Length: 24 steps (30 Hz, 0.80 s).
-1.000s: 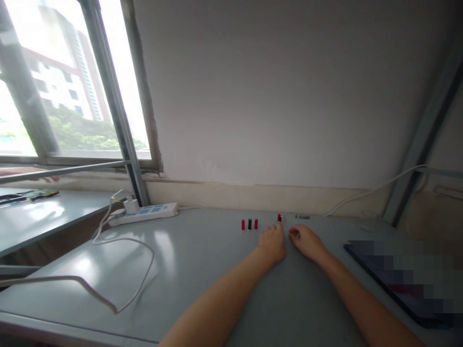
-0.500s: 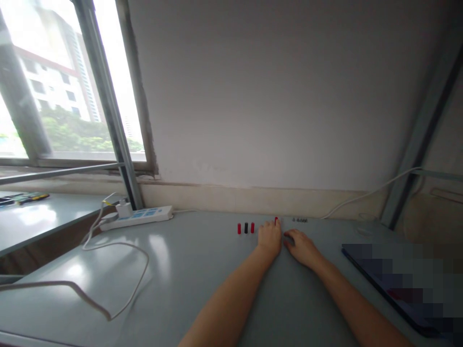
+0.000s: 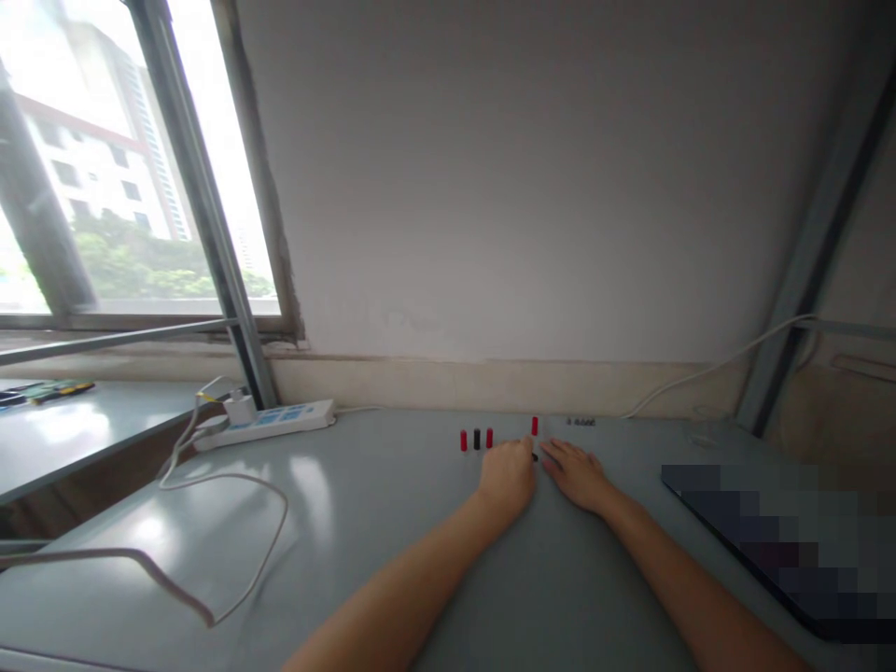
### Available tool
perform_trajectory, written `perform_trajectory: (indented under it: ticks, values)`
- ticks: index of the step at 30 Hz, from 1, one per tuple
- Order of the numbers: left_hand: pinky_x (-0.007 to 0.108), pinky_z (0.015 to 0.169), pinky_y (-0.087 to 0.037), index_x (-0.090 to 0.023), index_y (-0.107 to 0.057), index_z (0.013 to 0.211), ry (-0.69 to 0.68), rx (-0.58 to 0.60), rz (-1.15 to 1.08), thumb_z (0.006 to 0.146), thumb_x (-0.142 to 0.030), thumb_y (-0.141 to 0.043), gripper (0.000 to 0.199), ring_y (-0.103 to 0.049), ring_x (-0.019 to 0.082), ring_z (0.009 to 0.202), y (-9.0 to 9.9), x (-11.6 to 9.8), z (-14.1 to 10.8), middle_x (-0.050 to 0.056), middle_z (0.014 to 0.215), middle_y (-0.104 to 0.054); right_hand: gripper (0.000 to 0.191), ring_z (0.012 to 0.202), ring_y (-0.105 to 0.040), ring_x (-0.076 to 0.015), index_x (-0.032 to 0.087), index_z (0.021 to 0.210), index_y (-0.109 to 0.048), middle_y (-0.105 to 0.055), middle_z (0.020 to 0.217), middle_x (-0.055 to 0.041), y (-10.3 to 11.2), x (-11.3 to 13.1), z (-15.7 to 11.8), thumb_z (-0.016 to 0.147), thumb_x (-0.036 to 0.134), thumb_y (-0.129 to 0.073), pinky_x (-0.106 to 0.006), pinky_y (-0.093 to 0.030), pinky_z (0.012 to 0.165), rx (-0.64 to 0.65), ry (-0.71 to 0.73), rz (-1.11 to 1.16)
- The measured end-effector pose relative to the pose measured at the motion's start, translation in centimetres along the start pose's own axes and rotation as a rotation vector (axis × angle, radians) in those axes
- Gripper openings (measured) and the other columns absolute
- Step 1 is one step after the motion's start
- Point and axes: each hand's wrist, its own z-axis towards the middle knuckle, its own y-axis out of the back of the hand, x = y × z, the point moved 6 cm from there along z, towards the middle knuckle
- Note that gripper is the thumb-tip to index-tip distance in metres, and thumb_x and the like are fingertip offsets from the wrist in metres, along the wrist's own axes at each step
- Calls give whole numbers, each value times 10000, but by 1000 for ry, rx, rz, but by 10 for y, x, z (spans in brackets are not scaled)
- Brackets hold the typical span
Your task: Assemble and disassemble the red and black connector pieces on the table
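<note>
On the grey table (image 3: 364, 541), a red cylinder (image 3: 463, 441), a black cylinder (image 3: 477, 439) and another red cylinder (image 3: 489, 438) stand in a row. A further red cylinder (image 3: 535, 427) stands farther right, beyond my hands. My left hand (image 3: 509, 474) is closed, its fingertips at a small dark piece (image 3: 535, 457) that shows only in part. Just to the right, my right hand (image 3: 572, 472) has its fingers apart and rests low by the table, with nothing visible in it. Several small grey parts (image 3: 581, 422) lie near the wall.
A white power strip (image 3: 266, 425) with a plug sits at the back left, and its pale cable (image 3: 286, 504) loops across the left side. At the right lies a dark flat object (image 3: 756, 560), partly pixelated. Another cable (image 3: 700, 375) runs along the wall.
My left hand has moved left and closer to me, away from the far red cylinder, which now shows in full. The small dark piece has come into view. My right hand has shifted slightly left.
</note>
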Motion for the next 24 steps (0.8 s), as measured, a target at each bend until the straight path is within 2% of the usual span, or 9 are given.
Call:
perform_trajectory:
  ticks: [5,9,12,15,18,21,24]
  values:
    - [294,701,-419,-187,-582,909,30,-24,-173,772,-198,-430,205,-585,206,833,8,19,-16,72,877,-646,466,1256,-235,-232,223,1295,-332,-302,1370,-63,2,3,0,857,346,-231,-511,-178,986,1,-33,-1]
    - [264,665,-411,-184,-604,879,47,-70,-383,739,-207,-478,190,-582,163,718,2,33,-23,48,836,-653,452,1224,-289,-238,214,1275,-368,-349,1343,-74,4,4,0,853,325,-252,-497,-206,975,-26,-31,-12]
    - [247,620,-410,-164,-619,816,101,-111,-534,704,-185,-513,156,-567,142,645,-5,43,-25,42,753,-649,424,1177,-350,-240,191,1225,-438,-410,1296,-93,6,9,-3,846,295,-277,-443,-271,945,-64,37,-12]
    - [237,598,-410,-142,-618,774,154,-149,-643,683,-169,-535,127,-559,132,614,-8,49,-25,42,697,-637,353,1088,-430,-236,182,1109,-528,-506,1186,-100,8,18,-9,820,269,-344,-391,-338,879,-106,129,37]
    - [232,597,-412,-134,-610,742,191,-161,-729,668,-153,-552,96,-563,126,609,-11,53,-23,39,673,-633,214,957,-503,-213,171,915,-575,-582,1010,-97,16,23,-12,761,215,-434,-338,-380,797,-183,168,130]
    - [235,599,-414,-129,-601,738,247,-158,-794,662,-141,-559,88,-568,128,607,-14,58,-21,40,652,-633,119,809,-542,-175,171,775,-528,-596,842,-80,27,19,-11,725,145,-424,-288,-400,701,-298,156,258]
    - [234,578,-413,-123,-594,746,306,-162,-860,665,-139,-556,91,-564,127,584,-19,63,-19,44,638,-633,86,693,-545,-148,191,731,-473,-577,717,-41,35,10,-6,725,151,-397,-263,-403,636,-384,132,435]
